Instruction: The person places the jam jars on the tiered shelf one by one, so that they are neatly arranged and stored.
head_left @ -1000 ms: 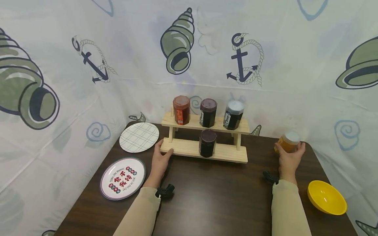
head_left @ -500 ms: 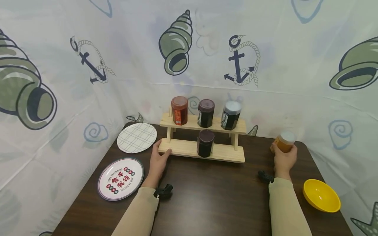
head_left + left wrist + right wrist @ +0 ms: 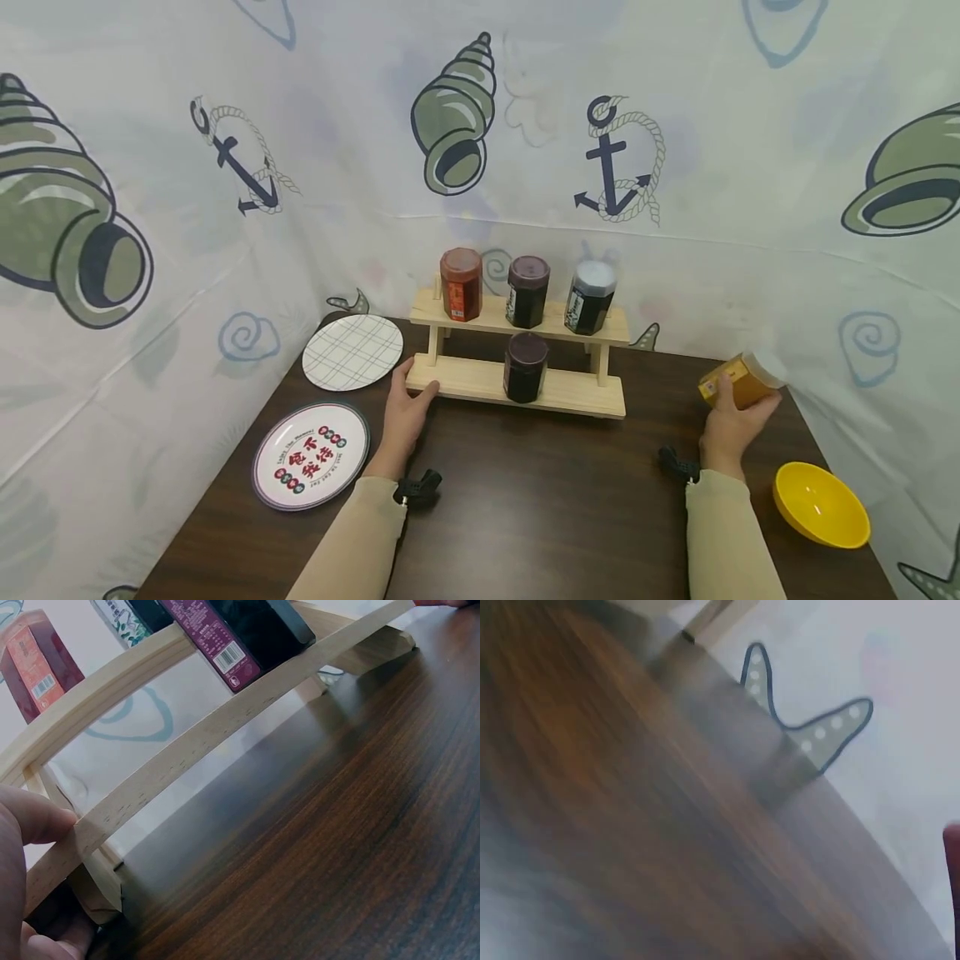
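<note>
At the table's far right my right hand [image 3: 729,433] grips an amber jar [image 3: 738,383] with a white lid. The jar leans well over, its lid pointing to the right. My left hand [image 3: 403,417] holds the left end of a two-tier wooden rack [image 3: 465,377], thumb on the lower board in the left wrist view and fingers underneath. On the upper board stand a red jar [image 3: 461,285], a dark purple-lidded jar [image 3: 528,292] and a dark white-lidded jar [image 3: 590,298]. One more dark jar [image 3: 525,368] sits mid-way along the lower board. In the right wrist view the held jar is hidden.
A checked white plate [image 3: 352,352] and a white plate with red lettering [image 3: 311,457] lie at the left. A yellow bowl [image 3: 822,506] stands near the right edge, beside my right forearm. Patterned cloth [image 3: 540,200] hangs behind the brown table [image 3: 555,492].
The amber jar has gone from nearly upright to strongly tilted in my right hand, its lid swinging right. My left hand stays on the rack, which has not moved.
</note>
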The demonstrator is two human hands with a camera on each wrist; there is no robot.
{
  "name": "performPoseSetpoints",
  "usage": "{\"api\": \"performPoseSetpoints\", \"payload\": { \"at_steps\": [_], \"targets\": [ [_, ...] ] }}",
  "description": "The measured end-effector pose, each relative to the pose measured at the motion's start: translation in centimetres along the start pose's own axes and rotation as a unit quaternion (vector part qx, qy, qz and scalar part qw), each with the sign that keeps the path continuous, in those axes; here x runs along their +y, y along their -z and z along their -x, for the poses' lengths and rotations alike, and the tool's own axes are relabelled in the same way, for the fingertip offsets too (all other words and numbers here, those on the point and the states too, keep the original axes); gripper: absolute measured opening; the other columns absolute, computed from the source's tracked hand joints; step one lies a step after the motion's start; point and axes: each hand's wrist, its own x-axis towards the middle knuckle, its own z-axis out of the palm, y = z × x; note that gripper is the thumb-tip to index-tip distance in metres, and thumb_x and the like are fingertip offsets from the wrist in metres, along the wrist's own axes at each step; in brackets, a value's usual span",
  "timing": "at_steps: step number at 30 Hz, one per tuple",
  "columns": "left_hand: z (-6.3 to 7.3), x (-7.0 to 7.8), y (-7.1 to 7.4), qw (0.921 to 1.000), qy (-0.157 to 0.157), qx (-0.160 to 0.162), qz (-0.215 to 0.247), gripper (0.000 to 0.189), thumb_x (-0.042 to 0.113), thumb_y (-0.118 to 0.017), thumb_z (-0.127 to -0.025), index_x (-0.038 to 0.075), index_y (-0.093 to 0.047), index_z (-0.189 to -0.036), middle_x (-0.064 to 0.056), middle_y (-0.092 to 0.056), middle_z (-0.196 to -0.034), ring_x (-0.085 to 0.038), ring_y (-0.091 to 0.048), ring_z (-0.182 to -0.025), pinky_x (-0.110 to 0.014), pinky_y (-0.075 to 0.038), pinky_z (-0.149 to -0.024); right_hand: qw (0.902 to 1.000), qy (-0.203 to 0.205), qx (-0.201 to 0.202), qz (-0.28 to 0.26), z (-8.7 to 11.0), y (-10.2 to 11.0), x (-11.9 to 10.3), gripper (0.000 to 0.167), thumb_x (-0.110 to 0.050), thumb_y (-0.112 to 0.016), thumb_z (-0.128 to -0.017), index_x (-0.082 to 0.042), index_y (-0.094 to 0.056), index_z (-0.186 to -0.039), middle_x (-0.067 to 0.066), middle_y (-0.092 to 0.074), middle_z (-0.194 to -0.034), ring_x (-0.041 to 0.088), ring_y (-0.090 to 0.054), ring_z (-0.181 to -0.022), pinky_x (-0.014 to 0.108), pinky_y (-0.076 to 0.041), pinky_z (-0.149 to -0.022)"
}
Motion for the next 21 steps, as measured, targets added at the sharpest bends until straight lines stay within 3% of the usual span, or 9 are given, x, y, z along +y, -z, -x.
{"api": "performPoseSetpoints", "payload": {
  "at_steps": [8, 13, 17, 21],
  "targets": [
    [-0.1, 0.0, -0.5, 0.9999, -0.005, 0.002, 0.011, 0.077, 0.024, -0.074, -0.105, 0.015, -0.034, -0.169, -0.014, -0.037, -0.175, -0.032, -0.035, -0.163, -0.055, -0.026, -0.134, 0.9979, -0.064, 0.007, 0.006, 1.7, -0.2, -0.4, 0.07, -0.025, -0.068, -0.109, -0.028, -0.024, -0.163, -0.001, -0.036, -0.163, 0.018, -0.038, -0.154, 0.03, -0.034, -0.131],
    [0.0, 0.1, -0.6, 0.9999, -0.002, -0.003, 0.01, 0.077, 0.023, -0.074, -0.104, 0.015, -0.035, -0.169, -0.014, -0.037, -0.175, -0.033, -0.035, -0.162, -0.054, -0.027, -0.133, 0.9977, -0.067, 0.009, 0.004, 3.3, -0.6, -1.0, 0.071, -0.025, -0.067, -0.11, -0.029, -0.022, -0.164, 0.0, -0.036, -0.162, 0.019, -0.037, -0.154, 0.03, -0.032, -0.132],
    [0.0, 0.0, -0.5, 0.9999, -0.009, 0.002, 0.015, 0.076, 0.022, -0.075, -0.104, 0.014, -0.035, -0.169, -0.015, -0.038, -0.175, -0.033, -0.036, -0.162, -0.054, -0.026, -0.133, 0.9981, -0.061, -0.006, -0.006, 5.0, -1.3, -1.5, 0.069, -0.021, -0.067, -0.109, -0.023, -0.024, -0.163, -0.001, -0.039, -0.156, 0.02, -0.04, -0.151, 0.031, -0.035, -0.13],
    [-0.1, 0.1, -0.4, 0.9998, -0.008, 0.001, 0.017, 0.076, 0.021, -0.074, -0.104, 0.013, -0.035, -0.169, -0.016, -0.038, -0.174, -0.033, -0.036, -0.162, -0.054, -0.026, -0.133, 0.9985, -0.049, -0.025, 0.004, 5.8, -1.6, -0.3, 0.067, -0.019, -0.068, -0.109, -0.02, -0.026, -0.161, -0.004, -0.043, -0.15, 0.019, -0.044, -0.146, 0.029, -0.038, -0.125]
  ]
}}
